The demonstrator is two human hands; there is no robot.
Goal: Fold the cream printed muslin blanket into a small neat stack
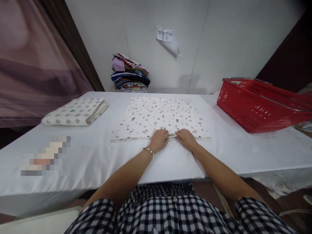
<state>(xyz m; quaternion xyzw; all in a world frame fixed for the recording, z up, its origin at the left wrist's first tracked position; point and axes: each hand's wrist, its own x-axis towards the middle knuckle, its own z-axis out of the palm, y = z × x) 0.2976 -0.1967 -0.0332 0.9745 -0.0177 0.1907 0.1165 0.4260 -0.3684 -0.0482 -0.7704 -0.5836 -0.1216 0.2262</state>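
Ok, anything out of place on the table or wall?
Yes, the paper sign on the wall: its lower part curls instead of lying flat. No spill shows on the table; the pixelated patch at left can't be judged.

In front of me: pale wall w/ thin seams (219,42), pinkish curtain (36,65) on my L, white-covered table (92,152), brownish floor (207,195).

Open gap between flat cloth (161,113) and obstructing red basket (237,107)

white cloth (162,113), small grey motifs
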